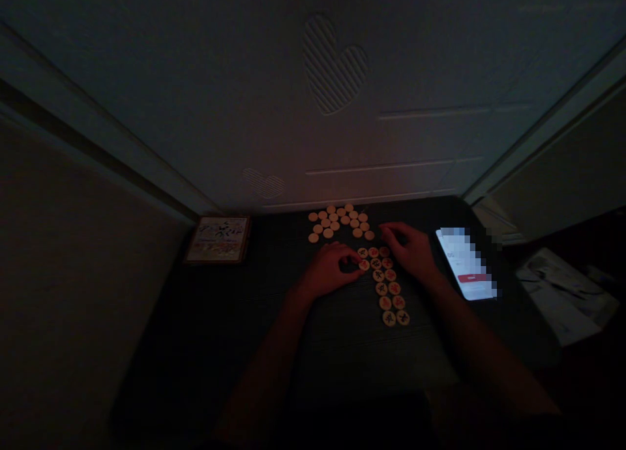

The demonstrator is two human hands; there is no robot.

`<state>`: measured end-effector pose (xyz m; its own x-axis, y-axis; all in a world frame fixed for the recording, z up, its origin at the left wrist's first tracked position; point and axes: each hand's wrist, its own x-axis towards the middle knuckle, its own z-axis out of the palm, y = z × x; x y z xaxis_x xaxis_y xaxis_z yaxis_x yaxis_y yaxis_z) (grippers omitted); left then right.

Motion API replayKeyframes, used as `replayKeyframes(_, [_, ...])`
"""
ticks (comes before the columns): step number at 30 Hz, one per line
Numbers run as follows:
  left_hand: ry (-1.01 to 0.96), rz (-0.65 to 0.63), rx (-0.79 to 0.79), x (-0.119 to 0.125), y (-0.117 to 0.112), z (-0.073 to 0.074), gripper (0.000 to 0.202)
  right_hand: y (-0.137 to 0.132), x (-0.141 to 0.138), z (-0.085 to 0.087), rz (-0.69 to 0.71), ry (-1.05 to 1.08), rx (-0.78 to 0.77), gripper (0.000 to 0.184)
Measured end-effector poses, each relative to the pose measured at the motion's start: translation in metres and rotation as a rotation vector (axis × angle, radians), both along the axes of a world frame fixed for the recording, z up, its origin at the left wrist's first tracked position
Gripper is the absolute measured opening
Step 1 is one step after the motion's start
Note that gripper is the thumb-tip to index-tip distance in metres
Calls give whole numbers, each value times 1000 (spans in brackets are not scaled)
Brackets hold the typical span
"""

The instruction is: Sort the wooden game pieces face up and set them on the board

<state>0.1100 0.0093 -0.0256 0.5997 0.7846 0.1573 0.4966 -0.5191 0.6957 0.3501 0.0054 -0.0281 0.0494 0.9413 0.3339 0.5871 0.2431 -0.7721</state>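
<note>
In dim light, two bare hands work over small round discs on a dark table (337, 365). The left hand (335, 267) is curled, thumb and forefinger making a ring whose tips meet the edge of one disc (364, 265); whether they grip it or only touch it, I cannot tell. That disc lies just right of the left hand, at the near left corner of the marked discs (381, 289), which bear red or dark signs. These run in two columns from between the hands toward the person, with a wider part at the far end.

The right hand (408, 246) is bent, its fingertips just beyond the far right marked disc; whether it holds anything is hidden. Beyond the left hand, and left of the right fingertips, plain discs (325, 223) lie in a loose cluster. A lit phone (464, 267) rests to the right of the right hand, and a box (218, 240) well to the left of the left hand.

The discs sit so close that a sideways push by the left fingertips could knock neighbours crooked. A low sweep of the right wrist might disturb the columns beside it, and the gloom could make a sign easy to misread.
</note>
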Motion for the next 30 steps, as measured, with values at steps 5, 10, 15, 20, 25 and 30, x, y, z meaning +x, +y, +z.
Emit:
replayKeyframes(5, [-17,6,-10,0,0,-1,19,-1,-1,2,6,0,-17,28])
replayKeyframes(10, [-88,42,-30,-2,0,0,30,-1,0,1,6,15,-21,28])
replayKeyframes(15, [-104,26,-21,-2,0,1,30,-1,1,-1,9,3,-25,28])
replayKeyframes(20, [-102,37,-13,-2,0,-2,31,0,1,-1,5,-5,-24,28])
replayKeyframes(25, [-76,34,-16,-2,-1,-3,28,-1,0,-2,14,12,-44,28])
replayKeyframes(30, [-67,26,-19,0,-1,-2,30,0,-1,0,5,14,-56,30])
